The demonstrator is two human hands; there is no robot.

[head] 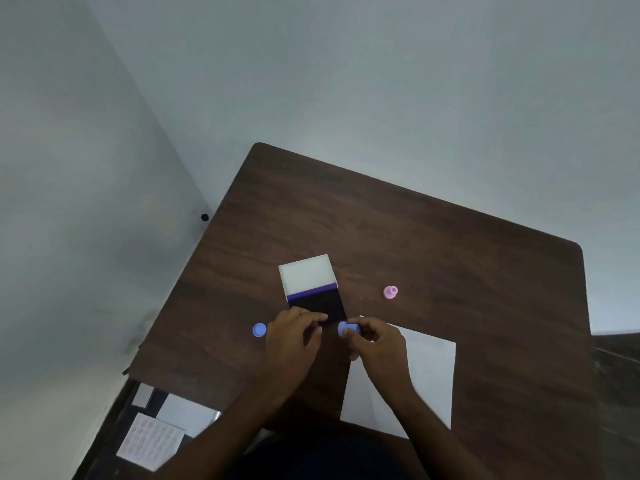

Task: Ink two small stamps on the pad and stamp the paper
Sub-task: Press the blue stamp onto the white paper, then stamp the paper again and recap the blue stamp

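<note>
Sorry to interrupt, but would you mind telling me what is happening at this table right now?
A person is working with small stamps at a dark wooden table. The right hand holds a blue stamp on its side, just at the near edge of the open ink pad, whose white lid is folded back. The left hand rests at the pad's near edge. A blue cap lies left of the hands, a pink stamp sits to the right, and the white paper shows no visible marks.
</note>
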